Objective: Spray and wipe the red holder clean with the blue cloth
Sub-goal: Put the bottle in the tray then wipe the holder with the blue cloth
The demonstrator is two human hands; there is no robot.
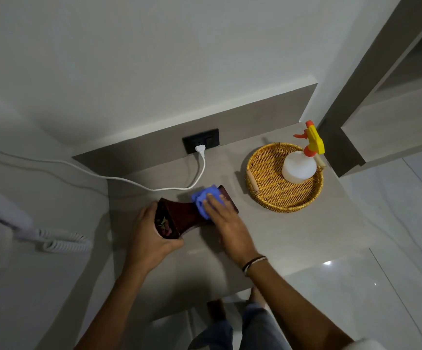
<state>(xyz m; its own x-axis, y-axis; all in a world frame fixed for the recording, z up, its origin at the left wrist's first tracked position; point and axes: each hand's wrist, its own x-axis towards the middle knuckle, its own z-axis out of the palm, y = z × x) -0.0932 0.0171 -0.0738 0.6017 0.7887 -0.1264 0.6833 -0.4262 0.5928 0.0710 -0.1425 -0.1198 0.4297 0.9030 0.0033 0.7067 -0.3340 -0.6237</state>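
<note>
The dark red holder [179,215] lies on its side on the grey counter [293,236], its wide end with a painted pattern turned toward me. My left hand [149,236] grips that near end. My right hand [226,222] presses the bunched blue cloth [203,198] flat onto the holder's upper side, near its far end. The white spray bottle [299,166] with a yellow and orange trigger head stands in a wicker basket at the right, away from both hands.
The round wicker basket [268,190] with wooden handles sits at the counter's right back. A white cable [200,170] runs from a black wall socket [201,140] across the counter to the left. A white coiled-cord appliance [53,242] lies on the left. Tiled floor lies right.
</note>
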